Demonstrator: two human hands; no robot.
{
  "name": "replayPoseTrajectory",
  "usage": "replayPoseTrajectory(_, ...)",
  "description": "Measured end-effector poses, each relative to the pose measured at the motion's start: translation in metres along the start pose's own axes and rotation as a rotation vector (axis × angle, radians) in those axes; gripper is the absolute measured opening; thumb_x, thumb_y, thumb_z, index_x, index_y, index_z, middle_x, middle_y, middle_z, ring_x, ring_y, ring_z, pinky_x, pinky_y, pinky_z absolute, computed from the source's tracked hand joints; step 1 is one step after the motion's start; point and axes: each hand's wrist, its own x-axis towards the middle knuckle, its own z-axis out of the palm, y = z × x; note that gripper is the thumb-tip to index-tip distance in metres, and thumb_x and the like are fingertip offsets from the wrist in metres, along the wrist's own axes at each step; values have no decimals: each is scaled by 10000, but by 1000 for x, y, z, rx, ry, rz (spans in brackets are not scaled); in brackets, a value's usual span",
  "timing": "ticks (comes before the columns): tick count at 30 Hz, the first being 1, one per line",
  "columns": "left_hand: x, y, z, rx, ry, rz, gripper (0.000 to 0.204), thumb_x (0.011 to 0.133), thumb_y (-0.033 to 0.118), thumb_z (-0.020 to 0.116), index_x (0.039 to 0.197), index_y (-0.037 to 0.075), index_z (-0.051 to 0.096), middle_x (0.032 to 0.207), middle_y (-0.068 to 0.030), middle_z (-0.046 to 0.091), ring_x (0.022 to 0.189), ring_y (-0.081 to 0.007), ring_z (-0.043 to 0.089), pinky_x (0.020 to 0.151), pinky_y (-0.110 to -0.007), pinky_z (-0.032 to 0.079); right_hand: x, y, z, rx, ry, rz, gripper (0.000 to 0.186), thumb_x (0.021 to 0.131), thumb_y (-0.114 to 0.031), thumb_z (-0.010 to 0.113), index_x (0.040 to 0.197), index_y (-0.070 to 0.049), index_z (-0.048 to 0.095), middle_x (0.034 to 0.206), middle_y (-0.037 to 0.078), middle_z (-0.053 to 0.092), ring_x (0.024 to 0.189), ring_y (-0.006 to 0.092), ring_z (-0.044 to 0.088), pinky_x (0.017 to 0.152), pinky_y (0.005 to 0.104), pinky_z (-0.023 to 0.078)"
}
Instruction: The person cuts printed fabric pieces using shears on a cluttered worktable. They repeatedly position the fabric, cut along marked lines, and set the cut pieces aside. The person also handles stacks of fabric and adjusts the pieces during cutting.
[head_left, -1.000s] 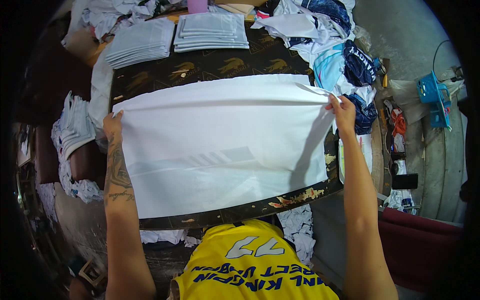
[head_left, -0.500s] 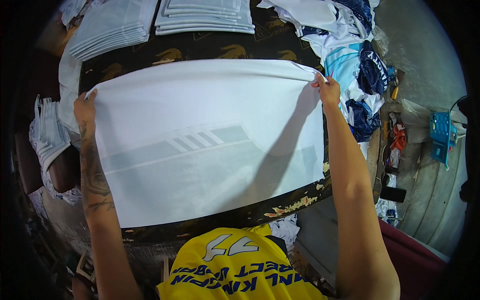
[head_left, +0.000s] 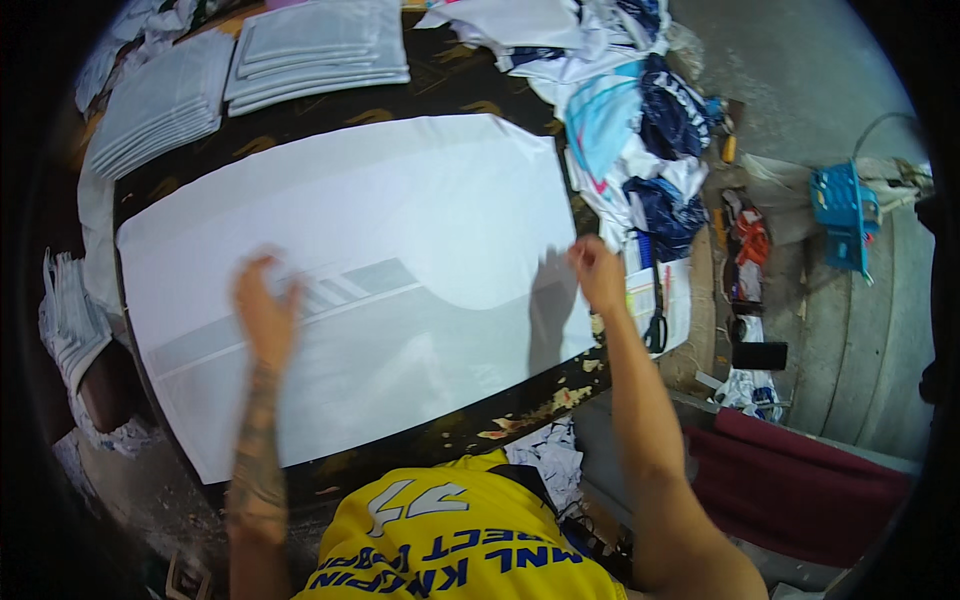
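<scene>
Cloth spread flat, two hands on it

Cloth [head_left: 380,270], one large white sheet, covers most of the dark table [head_left: 470,95], its long edges running from 10 o'clock to 4 o'clock. Faint grey stripes show through it near the middle.

Two hands are in view, both the person's own. The left hand [head_left: 262,310] is blurred; its fingers look spread and raised a little over the cloth, palm down, and whether it presses the fabric I cannot tell. The cloth reaches out from this hand in every direction. The right hand [head_left: 598,275] rests at the sheet's right edge, fingers curled loosely together on the fabric; whether it pinches the edge I cannot tell. The cloth lies at 9 o'clock of this hand.

Two stacks of folded white cloths lie on the table's far side, one [head_left: 155,105] at 11 o'clock of the sheet, the other [head_left: 320,50] at 12 o'clock. A loose heap of white and blue garments [head_left: 640,120] sits at 2 o'clock. One pair of scissors [head_left: 656,320] lies at 3 o'clock, just beside the right hand. One blue crate [head_left: 838,205] stands on the floor, well apart.
</scene>
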Motion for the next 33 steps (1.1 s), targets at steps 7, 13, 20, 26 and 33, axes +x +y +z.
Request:
replayPoseTrajectory(7,-200,207,92,-276,-684,869,656,874,359,819,1490,252,620,1586,-92,515,1536,-314,393,1236,-641,260,-164,84,9,222,86,465,333,885,-270,869,1012,-9,706,969,181,707,876,343,686,802,447,544)
replayPoseTrajectory(13,-183,42,-5,267,129,148,767,1056,409,632,1674,41,364,1738,-207,337,1630,-413,233,1315,-587,158,-155,103,12,277,-103,421,310,965,-286,796,905,-3,683,786,150,741,722,325,726,681,443,541)
replayPoseTrajectory(20,-316,-116,-83,691,132,-364,723,1119,484,524,1685,65,358,1699,-209,405,1605,-382,323,1276,-598,235,-178,137,-15,-14,-122,161,337,954,-291,754,864,22,671,775,208,681,720,347,648,683,508,478)
replayPoseTrajectory(26,-291,-79,-124,483,379,-283,649,1053,363,633,1613,74,478,1620,-261,460,1493,-449,437,1226,-573,321,-158,57,-22,3,-17,10,240,914,-86,791,1112,-11,678,851,148,688,812,310,659,759,403,538)
replayPoseTrajectory(33,-84,-118,-107,333,-18,-107,452,943,188,736,1379,126,633,1300,-124,578,1265,-375,538,1034,-580,439,-52,-137,84,-238,-102,-363,521,852,8,699,1334,-174,620,1328,187,579,1241,434,582,1051,530,533)
